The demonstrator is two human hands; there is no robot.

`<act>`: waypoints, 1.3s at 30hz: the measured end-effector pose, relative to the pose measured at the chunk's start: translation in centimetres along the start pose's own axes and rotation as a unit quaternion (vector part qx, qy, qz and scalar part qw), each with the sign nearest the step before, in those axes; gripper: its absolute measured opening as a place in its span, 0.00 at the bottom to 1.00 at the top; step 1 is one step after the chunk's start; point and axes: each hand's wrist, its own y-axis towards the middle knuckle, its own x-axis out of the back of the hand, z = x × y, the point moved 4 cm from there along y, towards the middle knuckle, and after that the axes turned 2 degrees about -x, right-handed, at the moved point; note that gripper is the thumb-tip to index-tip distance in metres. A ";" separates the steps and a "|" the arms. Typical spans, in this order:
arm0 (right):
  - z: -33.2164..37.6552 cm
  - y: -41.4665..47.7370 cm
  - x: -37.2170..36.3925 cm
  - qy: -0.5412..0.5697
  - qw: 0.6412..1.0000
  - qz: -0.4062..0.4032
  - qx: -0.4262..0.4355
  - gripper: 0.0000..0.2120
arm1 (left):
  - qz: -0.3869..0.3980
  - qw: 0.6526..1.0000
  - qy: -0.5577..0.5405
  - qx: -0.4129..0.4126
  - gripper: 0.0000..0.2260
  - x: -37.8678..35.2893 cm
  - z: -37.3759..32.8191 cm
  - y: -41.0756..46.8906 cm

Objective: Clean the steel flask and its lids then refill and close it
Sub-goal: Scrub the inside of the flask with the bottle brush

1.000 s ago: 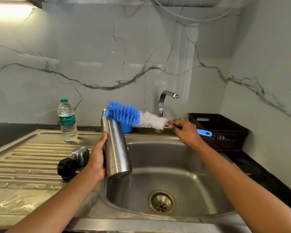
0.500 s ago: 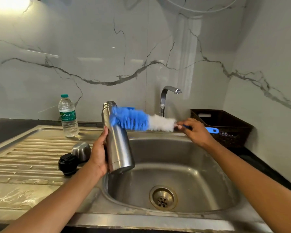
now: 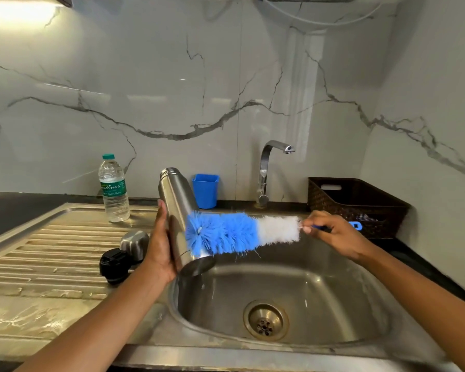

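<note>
brush [image 3: 234, 234] dropped down flask [image 3: 173, 200], left grip [image 3: 159, 251] holding flask, right grip [image 3: 330, 232] pinching brush, bottle [image 3: 113, 191] label "naturo"

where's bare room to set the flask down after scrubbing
Free: the drainboard left of the black lid and steel cap, in front of the water bottle; the sink basin around the drain. Crowded: beside the left hand, where both lids sit, and the back ledge by the blue cup.

both arms reach forward; left hand [image 3: 159, 248] grips the flask [image 3: 175, 197], right hand [image 3: 330, 234] pinches the brush [image 3: 226, 233] handle.
</note>
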 end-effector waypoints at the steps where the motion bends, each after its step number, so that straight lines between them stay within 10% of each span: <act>1: 0.5 1.0 -0.2 -0.007 1.000 -0.011 0.012 0.10 | 0.012 1.000 0.009 -0.002 0.31 -0.2 0.0 0.0; 8: 1.9 8.9 -1.9 0.061 0.993 -0.091 -0.032 0.10 | -0.021 0.999 0.029 -0.021 0.24 0.3 -0.4 0.0; 18: -1.3 -1.0 -0.1 0.015 0.998 0.036 -0.046 0.08 | -0.039 0.999 -0.006 -0.013 0.26 0.1 0.1 -0.1; 28: 2.0 9.1 -2.0 0.060 0.992 -0.102 -0.036 0.10 | 0.004 1.000 0.008 -0.003 0.26 0.2 0.3 -0.1; 35: 1.3 2.3 -0.8 0.022 1.000 -0.001 -0.009 0.09 | 0.020 0.999 -0.004 -0.026 0.38 0.1 0.0 0.0; 39: 0.0 -1.7 0.0 0.012 0.999 0.035 -0.029 0.08 | 0.018 1.000 -0.010 -0.007 0.23 -0.3 -0.1 -0.1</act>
